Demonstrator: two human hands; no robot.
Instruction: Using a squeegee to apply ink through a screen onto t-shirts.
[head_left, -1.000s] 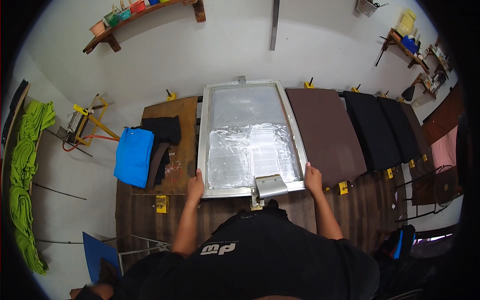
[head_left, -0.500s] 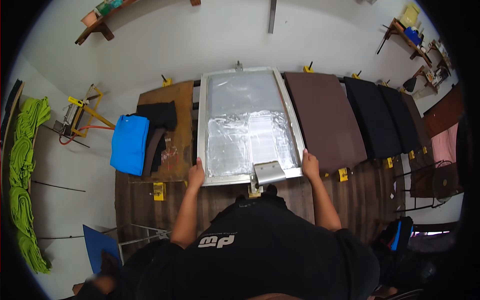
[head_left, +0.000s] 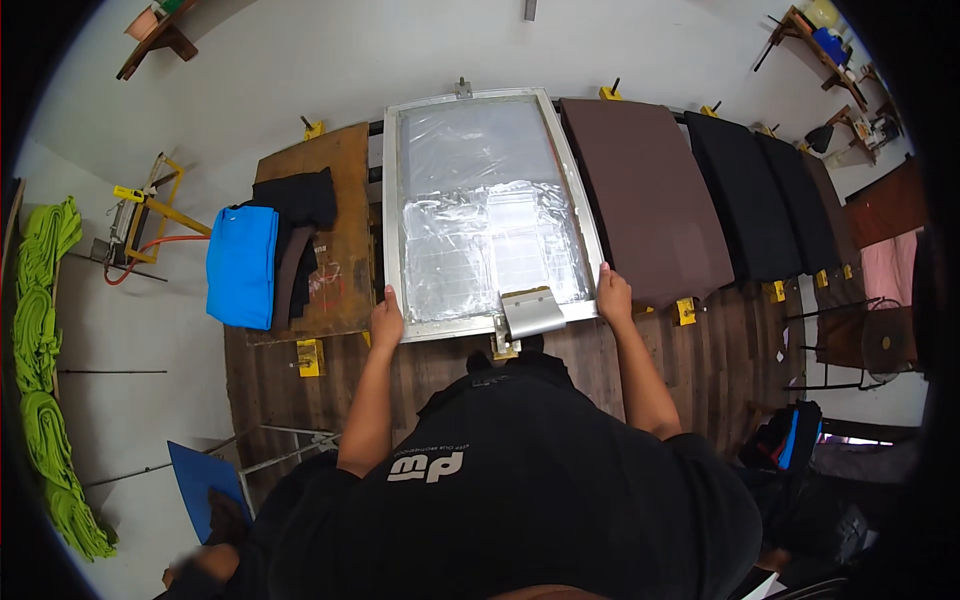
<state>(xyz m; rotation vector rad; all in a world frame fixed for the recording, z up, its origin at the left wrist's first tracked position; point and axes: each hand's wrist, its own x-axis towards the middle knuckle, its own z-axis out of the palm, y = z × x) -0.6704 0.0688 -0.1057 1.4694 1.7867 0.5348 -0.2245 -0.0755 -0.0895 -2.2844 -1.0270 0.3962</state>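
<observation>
A screen printing frame [head_left: 394, 240] with silvery metal sides lies in front of me. Its mesh has a grey upper half, and shiny clear tape covers the lower half. My left hand [head_left: 387, 318] is closed on the near left corner, thumb pointing up along the side. At the near right corner my right hand [head_left: 614, 294] grips the opposite side the same way. The fingers of both hands are partly hidden at the frame's edge. A bent metal plate [head_left: 533, 312] sits on the near edge, between my hands and closer to the right one.
Left of the frame, a brown board [head_left: 345, 220] carries dark cloth and folded blue cloth [head_left: 240, 265]. Brown [head_left: 645, 200] and black [head_left: 740, 200] covered boards line the right. Yellow brackets [head_left: 311, 357] jut out below. Green cloth bundles [head_left: 45, 340] sit far left. Another person [head_left: 205, 568] is at lower left.
My view has shifted, so the boards and frame sit higher in the picture. Both hands keep their hold at the same corners of the frame.
</observation>
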